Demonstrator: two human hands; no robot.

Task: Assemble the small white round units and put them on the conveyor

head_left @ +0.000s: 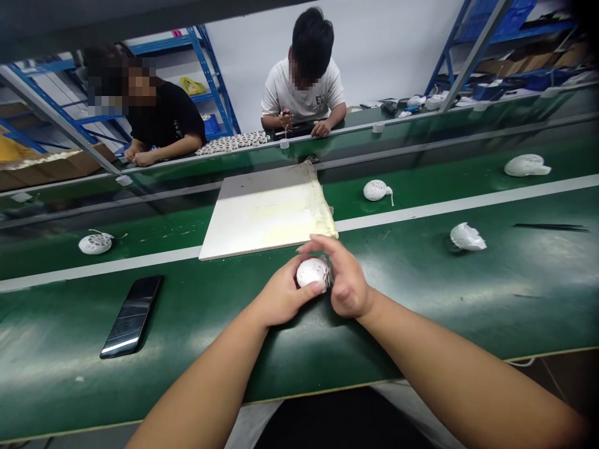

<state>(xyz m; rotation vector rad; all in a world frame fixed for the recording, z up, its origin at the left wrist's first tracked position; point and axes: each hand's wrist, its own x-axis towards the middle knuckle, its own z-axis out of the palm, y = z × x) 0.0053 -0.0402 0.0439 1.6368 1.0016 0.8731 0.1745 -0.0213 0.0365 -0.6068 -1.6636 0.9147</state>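
Both my hands hold a small white perforated ball (312,272) just above the green bench (262,374). My left hand (283,296) cups it from the near side, and my right hand (344,279) curves over its far side, fingers partly hiding it. A white board (266,212) with yellowed patches and a crumpled edge lies just beyond my fingertips. Similar balls with short threads rest to either side (95,244) (376,190). On the right lie white shell pieces (468,237) (526,165). A black smartphone (131,317) lies to my left.
A long thin dark tool (551,227) lies at the right. Across a glass divider (374,134), one person in a white shirt (304,75) and one in black (159,118) work at a far bench. A tray of small parts (233,143) sits there. Blue shelving (496,37) stands behind.
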